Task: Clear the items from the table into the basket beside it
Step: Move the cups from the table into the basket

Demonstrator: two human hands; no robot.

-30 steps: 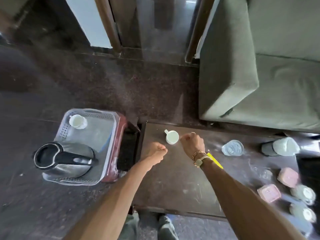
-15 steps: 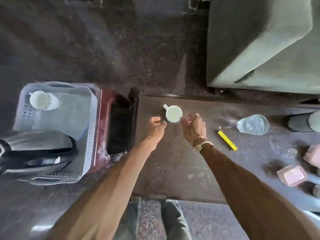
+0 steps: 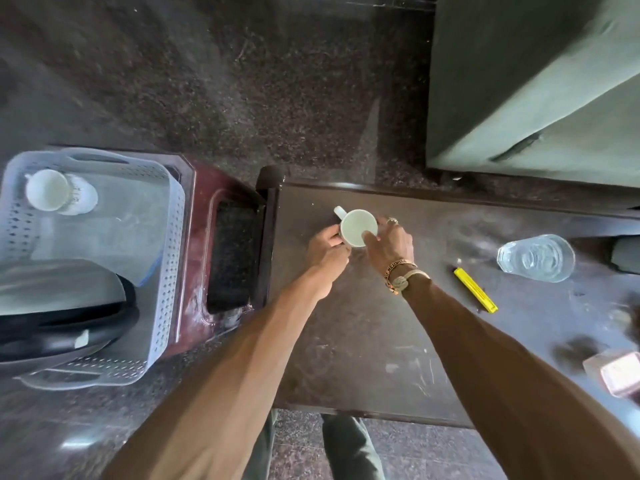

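A white cup stands near the far left corner of the dark table, its handle pointing away to the left. My left hand grips its left side and my right hand grips its right side, thumb on the rim. To the left of the table a pale perforated basket rests on a maroon stool. Inside it lie another white cup and a black and steel kettle.
On the table to the right lie a yellow marker, a clear glass on its side and a pink container at the right edge. A grey-green sofa stands behind the table. The floor is dark stone.
Both hands have closed in on the white cup from either side and now hold it. The camera has tilted down and come closer, with the basket now further left.
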